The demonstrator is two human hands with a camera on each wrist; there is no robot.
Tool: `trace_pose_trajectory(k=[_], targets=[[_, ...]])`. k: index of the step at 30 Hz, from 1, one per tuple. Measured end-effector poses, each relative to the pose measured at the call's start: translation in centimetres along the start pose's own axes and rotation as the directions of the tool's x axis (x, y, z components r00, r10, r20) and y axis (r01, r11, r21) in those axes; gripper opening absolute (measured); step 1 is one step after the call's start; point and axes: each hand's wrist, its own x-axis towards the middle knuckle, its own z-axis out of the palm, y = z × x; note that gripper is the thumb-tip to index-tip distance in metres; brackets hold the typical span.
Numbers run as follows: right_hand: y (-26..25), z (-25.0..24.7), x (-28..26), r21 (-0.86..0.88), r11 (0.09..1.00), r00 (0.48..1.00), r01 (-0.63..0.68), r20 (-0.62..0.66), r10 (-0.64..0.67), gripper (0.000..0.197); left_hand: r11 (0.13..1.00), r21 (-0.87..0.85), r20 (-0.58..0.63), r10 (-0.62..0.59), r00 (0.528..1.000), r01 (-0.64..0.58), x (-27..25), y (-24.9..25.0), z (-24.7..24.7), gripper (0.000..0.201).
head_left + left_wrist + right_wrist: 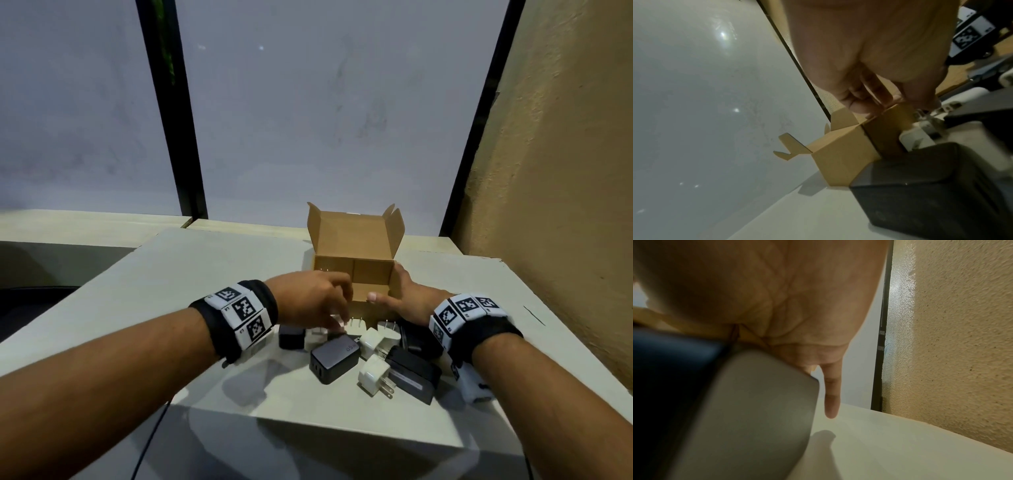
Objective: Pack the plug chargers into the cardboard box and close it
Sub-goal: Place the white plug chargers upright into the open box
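Observation:
The brown cardboard box [354,270] stands open on the table, its lid flap upright at the back. My right hand [387,291] grips its front right corner, thumb laid along the front rim. My left hand [337,317] hovers with curled fingers at the box's front left, fingertips down among white plug chargers [322,334]. Whether it holds one is hidden. In the left wrist view the fingers [865,104] curl just over the box [838,155] rim, with a white charger [914,138] below. A large black charger [334,356] lies nearer me.
Several more white and black chargers [412,373] lie piled in front of the box on the pale table [205,274]. A rough tan wall [565,171] rises close on the right. The table's front edge [342,425] is near me. A dark charger [735,402] fills the right wrist view.

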Motion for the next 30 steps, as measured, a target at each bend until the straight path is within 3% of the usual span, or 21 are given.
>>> trace_pose_trajectory(k=[4, 8, 11, 18, 23, 26, 30], targets=[[-0.4, 0.3, 0.0, 0.051, 0.997, 0.998, 0.053, 0.018, -0.054, 0.107, 0.991, 0.031, 0.084, -0.130, 0.988, 0.128, -0.6, 0.3, 0.9, 0.027], [-0.4, 0.4, 0.3, 0.041, 0.998, 0.999, 0.053, 0.007, -0.053, 0.105, 0.977, 0.013, 0.038, -0.211, 0.977, 0.211, 0.1, 0.6, 1.9, 0.021], [-0.5, 0.4, 0.1, 0.046, 0.997, 0.998, 0.064, -0.006, -0.064, 0.102, 0.965, 0.023, 0.057, -0.261, 0.964, 0.260, 0.7, 0.8, 2.5, 0.030], [-0.7, 0.2, 0.0, 0.066, 0.997, 0.999, 0.049, -0.008, -0.048, 0.105, 0.957, -0.044, 0.017, -0.286, 0.958, 0.286, 1.1, 0.6, 3.3, 0.022], [-0.5, 0.3, 0.3, 0.064, 0.996, 0.998, 0.068, 0.014, -0.069, 0.122, 0.945, -0.081, 0.053, -0.314, 0.948, 0.317, 1.4, 0.7, 3.4, 0.021], [-0.5, 0.4, 0.5, 0.045, 0.997, 0.998, 0.055, 0.018, -0.056, 0.130, 0.948, -0.079, 0.073, -0.303, 0.950, 0.308, 1.4, 0.5, 2.3, 0.033], [-0.5, 0.5, 0.6, 0.033, 0.998, 0.999, 0.049, 0.014, -0.049, 0.129, 0.954, -0.157, -0.008, -0.259, 0.966, 0.255, 1.1, -0.3, -0.5, 0.045]])
